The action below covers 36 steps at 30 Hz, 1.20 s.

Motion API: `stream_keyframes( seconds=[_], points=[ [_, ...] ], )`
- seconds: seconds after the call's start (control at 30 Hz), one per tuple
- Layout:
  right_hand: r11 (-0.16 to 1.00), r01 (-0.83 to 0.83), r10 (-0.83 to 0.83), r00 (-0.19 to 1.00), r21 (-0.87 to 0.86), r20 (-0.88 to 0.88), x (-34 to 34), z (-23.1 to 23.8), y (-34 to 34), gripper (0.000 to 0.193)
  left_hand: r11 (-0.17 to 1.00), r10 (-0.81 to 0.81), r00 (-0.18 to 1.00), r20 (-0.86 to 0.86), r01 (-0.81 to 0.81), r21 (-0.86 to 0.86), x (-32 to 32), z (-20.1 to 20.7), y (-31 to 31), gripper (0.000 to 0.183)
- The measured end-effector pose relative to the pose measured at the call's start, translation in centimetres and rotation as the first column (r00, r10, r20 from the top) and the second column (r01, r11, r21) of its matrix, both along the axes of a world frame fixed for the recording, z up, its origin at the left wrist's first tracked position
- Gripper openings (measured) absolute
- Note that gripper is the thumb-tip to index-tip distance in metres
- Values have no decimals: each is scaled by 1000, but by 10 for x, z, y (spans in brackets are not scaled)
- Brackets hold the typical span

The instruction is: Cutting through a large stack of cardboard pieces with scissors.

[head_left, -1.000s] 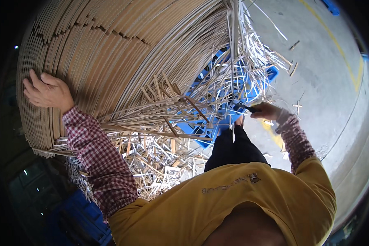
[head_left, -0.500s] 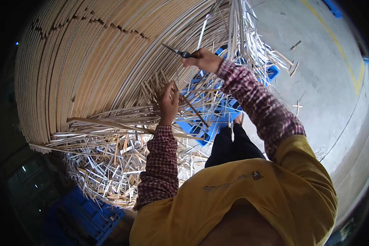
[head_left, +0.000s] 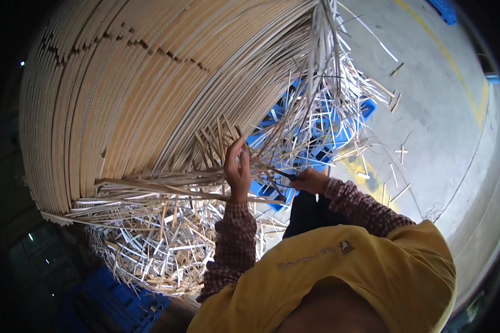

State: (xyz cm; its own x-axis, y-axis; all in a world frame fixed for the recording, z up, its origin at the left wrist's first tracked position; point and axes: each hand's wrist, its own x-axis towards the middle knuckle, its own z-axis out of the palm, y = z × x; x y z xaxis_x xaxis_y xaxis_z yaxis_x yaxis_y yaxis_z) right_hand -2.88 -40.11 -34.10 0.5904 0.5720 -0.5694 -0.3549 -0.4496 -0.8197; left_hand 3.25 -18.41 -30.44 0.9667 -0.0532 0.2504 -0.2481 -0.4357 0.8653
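Observation:
My left hand (head_left: pixel 238 173) has its fingers curled among thin brown cardboard strips (head_left: pixel 221 135) at the front of a large stack of cardboard sheets (head_left: pixel 133 105). Some strips fan out past its fingertips; how many it grips is hidden. Close on its right, my right hand (head_left: pixel 312 181) is closed round the dark handle of a knife (head_left: pixel 286 175). The blade points left toward the left hand, over loose strips and a blue plastic pallet (head_left: pixel 318 152), and is partly lost among them.
Below the stack, a big heap of cut strips (head_left: pixel 161 244) lies left of my left forearm. More long strips (head_left: pixel 322 61) hang from the stack's right corner. Scattered scraps (head_left: pixel 395 102) and yellow lines mark the grey floor (head_left: pixel 428 122). Another blue pallet (head_left: pixel 116 299) sits at lower left.
My right hand has come down with the knife, from high against the stack's face to beside my left hand. My left hand stays at the strips, appearing slightly lower and farther right.

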Motion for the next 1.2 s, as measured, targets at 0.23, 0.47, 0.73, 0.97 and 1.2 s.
stream_keyframes(
  seconds=[0.23, 0.47, 0.73, 0.97, 1.2],
  points=[
    [973, 133, -204, 877, 189, 435, 133, 54, -31, 42, 992, -34, 986, -163, 13, -125, 25, -19, -12, 39],
    [925, 303, -373, 837, 227, 400, 197, 64, 15, 49, 961, -93, 994, -55, 75, -266, 85, 41, -72, 50],
    [812, 435, -568, 743, 390, 354, 169, 52, 36, 42, 989, -24, 1000, 4, 24, -147, 79, 52, -82, 44],
    [997, -42, 40, 999, 70, 28, 7, -7, -14, 28, 970, -210, 899, -383, 142, -198, 4, 7, -33, 33],
    [984, 161, -178, 874, 75, 452, 136, 52, -24, 37, 982, -4, 916, -402, -73, -176, 10, -47, -6, 42]
  ],
)
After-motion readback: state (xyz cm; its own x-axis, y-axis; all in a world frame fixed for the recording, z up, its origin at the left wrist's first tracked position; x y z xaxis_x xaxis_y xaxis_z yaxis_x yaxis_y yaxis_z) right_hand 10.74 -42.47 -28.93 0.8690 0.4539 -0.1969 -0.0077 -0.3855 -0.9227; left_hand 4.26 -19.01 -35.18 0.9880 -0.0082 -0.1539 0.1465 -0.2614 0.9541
